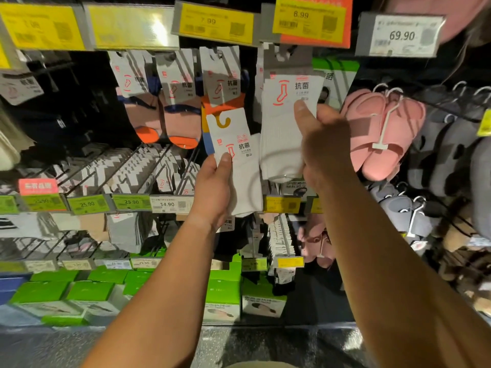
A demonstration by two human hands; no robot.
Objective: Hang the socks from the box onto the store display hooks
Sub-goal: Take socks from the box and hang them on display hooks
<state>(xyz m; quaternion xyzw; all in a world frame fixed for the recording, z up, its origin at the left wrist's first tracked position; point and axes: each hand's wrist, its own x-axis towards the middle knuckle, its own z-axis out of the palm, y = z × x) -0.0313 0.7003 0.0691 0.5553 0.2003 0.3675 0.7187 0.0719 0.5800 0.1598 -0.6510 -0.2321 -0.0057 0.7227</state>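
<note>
Left hand (pixel 212 189) gripping loose white sock pack (pixel 236 158) below the hooks, right hand (pixel 325 139) pinching hanging white sock pack (pixel 285 123) under 8.99 tag (pixel 309 19), pink slippers (pixel 382 131) beside

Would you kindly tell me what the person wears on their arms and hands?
Nothing shows: both forearms are bare up to the frame's edge, with no sleeves, gloves, watch or rings visible on the left hand or the right hand.
</note>
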